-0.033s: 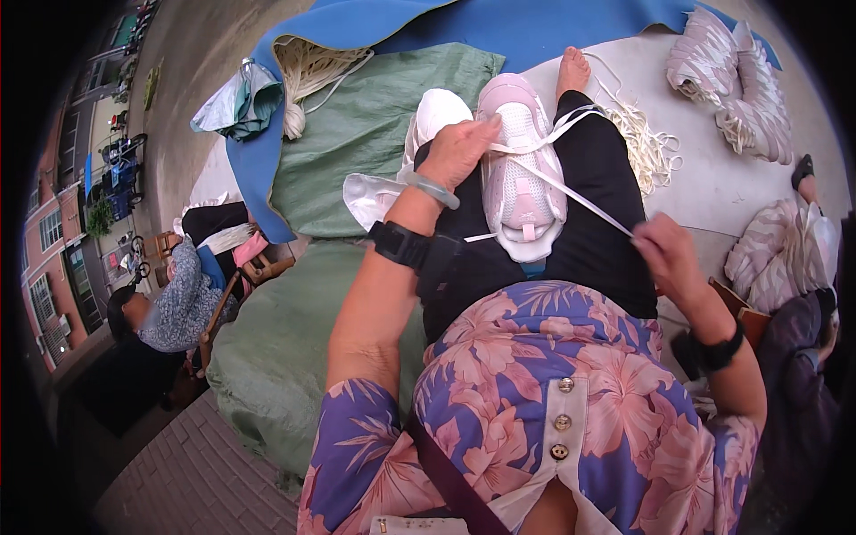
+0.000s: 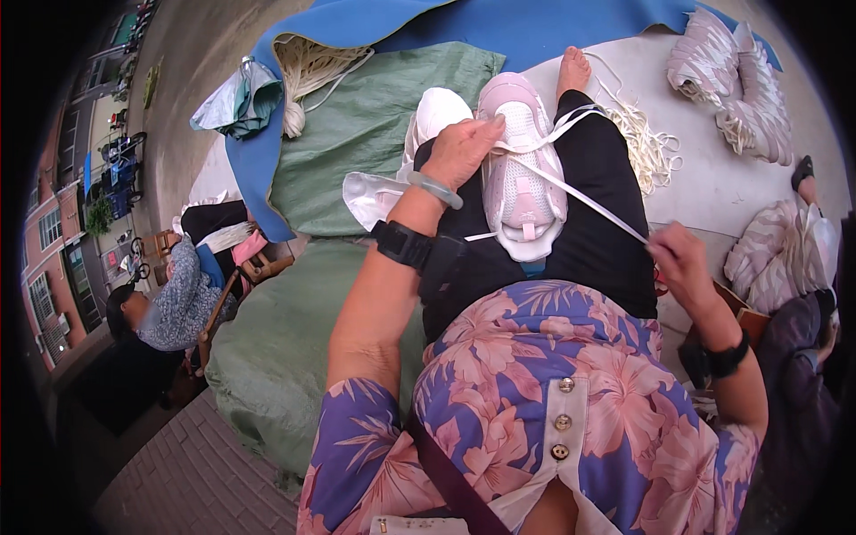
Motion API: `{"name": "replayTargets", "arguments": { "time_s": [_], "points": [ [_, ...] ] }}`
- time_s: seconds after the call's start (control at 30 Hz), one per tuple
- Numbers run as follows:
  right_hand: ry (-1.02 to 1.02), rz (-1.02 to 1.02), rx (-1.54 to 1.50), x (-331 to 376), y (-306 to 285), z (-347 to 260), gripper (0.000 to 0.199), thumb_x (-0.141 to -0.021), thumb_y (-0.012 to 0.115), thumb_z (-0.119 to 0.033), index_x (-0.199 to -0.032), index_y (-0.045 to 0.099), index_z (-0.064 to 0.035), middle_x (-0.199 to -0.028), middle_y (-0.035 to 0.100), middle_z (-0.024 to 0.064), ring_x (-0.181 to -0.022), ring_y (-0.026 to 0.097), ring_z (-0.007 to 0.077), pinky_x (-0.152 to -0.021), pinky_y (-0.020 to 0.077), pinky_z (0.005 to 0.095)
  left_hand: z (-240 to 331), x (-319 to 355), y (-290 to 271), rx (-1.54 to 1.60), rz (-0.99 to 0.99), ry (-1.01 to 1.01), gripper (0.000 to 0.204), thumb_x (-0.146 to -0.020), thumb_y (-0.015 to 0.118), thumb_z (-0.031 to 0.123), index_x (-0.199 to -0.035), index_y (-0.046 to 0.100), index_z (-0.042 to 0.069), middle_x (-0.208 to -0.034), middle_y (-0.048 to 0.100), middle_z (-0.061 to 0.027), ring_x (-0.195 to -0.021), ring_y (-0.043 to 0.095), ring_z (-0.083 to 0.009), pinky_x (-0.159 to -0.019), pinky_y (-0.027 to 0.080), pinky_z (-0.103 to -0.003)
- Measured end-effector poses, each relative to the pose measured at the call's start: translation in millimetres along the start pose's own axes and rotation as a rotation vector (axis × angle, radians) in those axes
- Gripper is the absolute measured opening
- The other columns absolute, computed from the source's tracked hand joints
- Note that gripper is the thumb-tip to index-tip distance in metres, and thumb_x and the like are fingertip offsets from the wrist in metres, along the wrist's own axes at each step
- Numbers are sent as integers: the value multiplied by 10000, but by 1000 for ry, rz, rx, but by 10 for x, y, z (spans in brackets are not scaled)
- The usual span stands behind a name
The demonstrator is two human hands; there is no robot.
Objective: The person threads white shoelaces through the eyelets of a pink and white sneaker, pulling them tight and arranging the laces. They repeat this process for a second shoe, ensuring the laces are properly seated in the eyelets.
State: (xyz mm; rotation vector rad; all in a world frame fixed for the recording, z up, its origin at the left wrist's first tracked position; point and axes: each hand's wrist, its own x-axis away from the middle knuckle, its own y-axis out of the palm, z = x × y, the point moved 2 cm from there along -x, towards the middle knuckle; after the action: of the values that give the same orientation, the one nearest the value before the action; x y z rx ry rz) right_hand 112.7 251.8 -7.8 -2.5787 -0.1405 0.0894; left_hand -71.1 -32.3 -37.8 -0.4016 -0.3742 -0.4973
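A pale pink and white sneaker lies along my lap between my black-trousered thighs. My left hand is closed on the sneaker's left side, its thumb at the lacing. A flat white shoelace crosses the sneaker's upper and runs taut to the right. Out past my right thigh, my right hand pinches that length of lace. Another stretch of lace loops from the upper toward the far right. Beside my left hand is a white shoe-like piece, partly covered.
Loose white laces are heaped right of my leg, and a lace bundle sits far left. Rows of shoe uppers lie far right. Green sheeting spreads on the left. One person sits left, another right.
My right hand has moved slightly to the right, drawing the lace out longer. My left hand stays at the sneaker's side.
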Motion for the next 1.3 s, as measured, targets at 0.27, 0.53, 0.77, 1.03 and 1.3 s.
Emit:
{"name": "replayTargets", "arguments": {
  "time_s": [0.27, 0.53, 0.77, 1.03, 1.3],
  "points": [
    [99, -72, 121, 125, -83, 127, 234, -723, 658, -115, -910, 556, -17, -819, 544, 135, -758, 536, 298, -680, 432, 356, 96, 96, 131, -393, 322, 263, 324, -825, 567, 305, -698, 554, 8, -699, 555, -88, -637, 515, -213, -623, 422, -327],
    [-283, 58, 494, -965, 846, -371, 706, -626, 717, -314, -1181, 416, 1, -874, 520, 81, -829, 512, 231, -678, 341, 352, 210, 258, 429, -769, 401, 621, 314, -645, 675, 118, -881, 481, 44, -1039, 514, -123, -932, 473, -337, -821, 388, -407],
    [-223, -34, 472, -1063, 965, -198, 673, -634, 719, -271, -1145, 398, 28, -844, 543, 123, -801, 563, 281, -664, 397, 382, -1, 386, 361, -710, 272, 415, 320, -690, 657, 86, -932, 454, 30, -1015, 493, -160, -910, 510, -357, -758, 426, -408],
    [-194, 85, 341, -1206, 1041, -345, 328, -642, 593, -54, -923, 436, 5, -763, 558, 180, -734, 581, 340, -637, 463, 424, -127, 260, 205, -574, 263, 374, 234, -740, 623, 92, -901, 464, 31, -765, 554, -152, -716, 563, -343, -637, 452, -402],
    [-146, 165, 347, -1168, 1059, -356, 318, -650, 599, -71, -914, 436, -2, -787, 534, 166, -756, 564, 335, -652, 460, 416, -42, 270, 202, -612, 268, 437, 232, -735, 606, 111, -909, 472, 36, -735, 551, -151, -676, 551, -325, -614, 443, -402]
  ]
}}
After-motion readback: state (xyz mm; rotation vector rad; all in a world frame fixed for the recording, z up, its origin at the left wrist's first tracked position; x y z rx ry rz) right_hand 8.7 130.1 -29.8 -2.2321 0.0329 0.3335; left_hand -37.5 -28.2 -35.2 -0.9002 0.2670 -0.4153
